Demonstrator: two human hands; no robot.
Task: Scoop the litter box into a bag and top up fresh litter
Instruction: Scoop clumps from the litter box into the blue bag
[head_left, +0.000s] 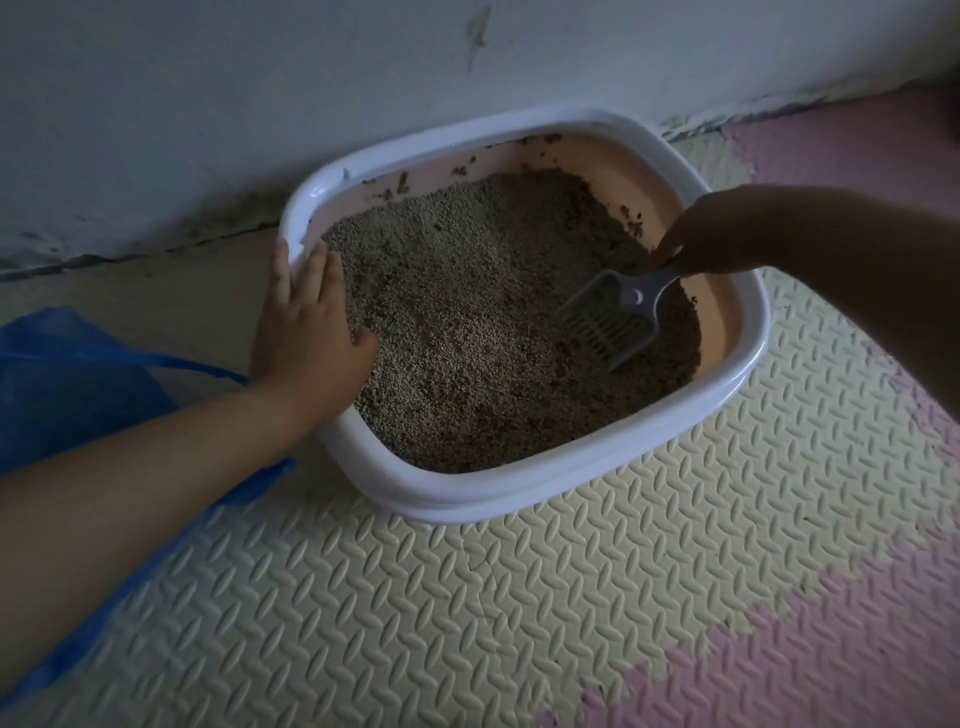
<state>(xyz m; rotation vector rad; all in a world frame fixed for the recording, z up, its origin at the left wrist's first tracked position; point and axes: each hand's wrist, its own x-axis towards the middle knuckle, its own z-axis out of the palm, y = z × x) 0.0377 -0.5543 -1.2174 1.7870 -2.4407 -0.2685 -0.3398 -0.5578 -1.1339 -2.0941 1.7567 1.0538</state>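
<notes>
Now scooping: the scoop (613, 322) is down in the litter (457, 322).
On the mat (519, 597), the blue bag (78, 384) lies just left of the box (519, 493). The left hand (306, 332) rests flat on the box's left rim, fingers straight. Farther in, the right hand (711, 234) has its fingers clamped on the scoop handle. The next move is probably to lift a sifted load and carry it level across to the bag.
</notes>
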